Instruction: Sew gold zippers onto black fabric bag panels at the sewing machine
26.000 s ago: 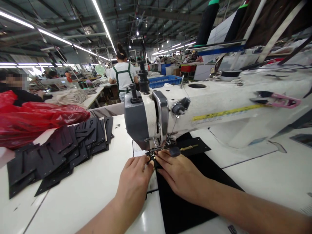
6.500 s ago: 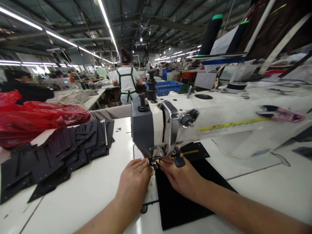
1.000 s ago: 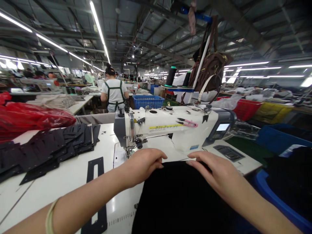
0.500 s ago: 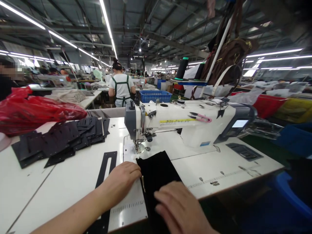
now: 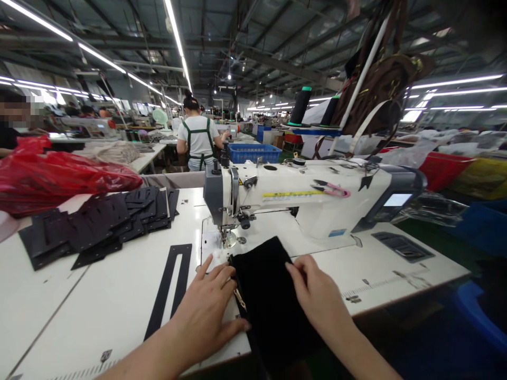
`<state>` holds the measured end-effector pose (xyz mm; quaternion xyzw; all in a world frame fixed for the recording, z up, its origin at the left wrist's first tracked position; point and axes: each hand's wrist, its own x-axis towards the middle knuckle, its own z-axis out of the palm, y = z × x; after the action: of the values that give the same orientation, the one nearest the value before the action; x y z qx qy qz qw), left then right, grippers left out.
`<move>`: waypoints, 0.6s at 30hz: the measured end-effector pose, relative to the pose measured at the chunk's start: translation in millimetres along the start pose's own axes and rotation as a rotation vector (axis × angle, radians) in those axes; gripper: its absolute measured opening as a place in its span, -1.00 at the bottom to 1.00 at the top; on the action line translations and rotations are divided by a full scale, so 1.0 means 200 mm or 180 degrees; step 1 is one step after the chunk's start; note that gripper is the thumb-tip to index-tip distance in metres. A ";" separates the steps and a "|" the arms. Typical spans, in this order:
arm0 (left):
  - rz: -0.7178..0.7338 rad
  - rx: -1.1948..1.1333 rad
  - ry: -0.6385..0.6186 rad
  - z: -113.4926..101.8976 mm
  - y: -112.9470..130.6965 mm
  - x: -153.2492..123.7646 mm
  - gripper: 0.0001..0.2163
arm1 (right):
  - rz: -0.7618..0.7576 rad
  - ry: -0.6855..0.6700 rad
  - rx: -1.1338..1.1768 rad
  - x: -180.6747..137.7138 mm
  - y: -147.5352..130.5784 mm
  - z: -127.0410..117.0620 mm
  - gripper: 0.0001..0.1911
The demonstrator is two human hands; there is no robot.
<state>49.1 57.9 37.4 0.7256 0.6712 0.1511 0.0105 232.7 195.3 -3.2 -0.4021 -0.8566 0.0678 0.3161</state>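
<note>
A piece of black fabric (image 5: 273, 295) lies on the machine bed and hangs over its front edge. Along its left side runs a zipper with a gold-coloured pull (image 5: 240, 299). My left hand (image 5: 209, 303) rests over that zipper edge with thumb and fingers spread, the fingertips close to the presser foot. At the fabric's right edge my right hand (image 5: 317, 287) pinches it between thumb and fingers. The needle and presser foot (image 5: 227, 237) of the white sewing machine (image 5: 273, 192) stand just beyond the fabric's far left corner.
A black slotted strip (image 5: 170, 285) lies left of my left hand. Overlapping black panels (image 5: 95, 221) and a red plastic bag (image 5: 59, 177) occupy the far left. Pink-handled thread snips (image 5: 332, 188) rest on the machine. A co-worker (image 5: 196, 137) sits ahead, near a blue basket (image 5: 253, 153).
My right hand has moved up and right, taking the fabric's right edge. The left hand has spread its fingers on the zipper side. More of the fabric is laid open.
</note>
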 end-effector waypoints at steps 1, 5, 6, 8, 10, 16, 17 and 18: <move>-0.0025 -0.0015 -0.0015 0.00 0.00 0.00 -0.60 | 0.0058 -0.0009 -0.0063 0.01 0.03 0.00 -0.71; -0.0154 -0.0024 -0.0081 0.00 0.00 0.02 -0.61 | 0.0119 -0.0107 -0.0240 0.01 0.11 0.02 -0.70; -0.0147 -0.0004 -0.0094 -0.01 -0.01 0.03 -0.60 | 0.0123 -0.0090 -0.0231 0.01 0.12 0.03 -0.70; -0.0069 0.0031 -0.0117 -0.01 -0.03 0.05 -0.59 | 0.0123 -0.0059 -0.0201 0.00 0.10 0.06 -0.74; -0.0038 0.0064 -0.0142 -0.03 -0.06 0.08 -0.51 | 0.0119 -0.0075 -0.0154 0.00 0.05 0.07 -0.77; -0.0074 0.0229 -0.0686 -0.02 -0.14 0.14 0.01 | 0.0456 -0.0552 -0.0347 0.12 -0.01 0.06 -0.49; -0.0057 0.0244 -0.0798 -0.01 -0.15 0.14 0.05 | 0.0519 -0.0636 -0.0332 0.16 0.00 0.06 -0.42; -0.0052 0.0262 -0.0887 -0.01 -0.16 0.14 0.08 | 0.0532 -0.0682 -0.0311 0.20 0.01 0.07 -0.39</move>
<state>20.0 88.7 37.5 0.7339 0.6748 0.0212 0.0750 206.6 227.4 4.6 -0.4774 -0.8513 0.0946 0.1961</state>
